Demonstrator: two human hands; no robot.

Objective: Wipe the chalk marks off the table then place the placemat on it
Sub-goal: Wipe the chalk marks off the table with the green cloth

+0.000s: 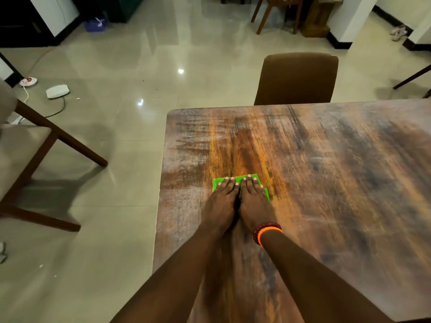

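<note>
Green cloth (pixel 241 185) lies flat on the table (pixel 326 171), near its left edge and about midway along the visible length. Only the far edge and right side of the cloth show; hands cover the rest.

Left hand (pixel 222 201) and right hand (pixel 254 203) lie palm down on the cloth, side by side, touching along the inner edges. Fingers (pixel 229 186) straight and close together, tips pointing away from the person, ending just short of the cloth's far edge. Both press flat; no curl, no pinch.

Right wrist carries two bead bracelets (pixel 267 231), one dark red, one orange. Both forearms reach in from the bottom of the view.

Table top: worn wood grain, orange-brown streak running lengthwise past the cloth. Pale chalky haze along the left edge and across the far left corner (pixel 186 127); right part of the top blurred, detail there unreadable.

Beyond the far edge: brown chair (pixel 298 78), back toward the table. Left of the table, apart from it: a chair (pixel 25 145) with pale seat and dark wood legs, standing on the glossy tiled floor (pixel 121 159). Farther left on the floor: a white flat device (pixel 57 90) with a dark cable, and a white round item (pixel 28 81) with red markings. Another wooden chair (pixel 277 12) at the top of the view.
</note>
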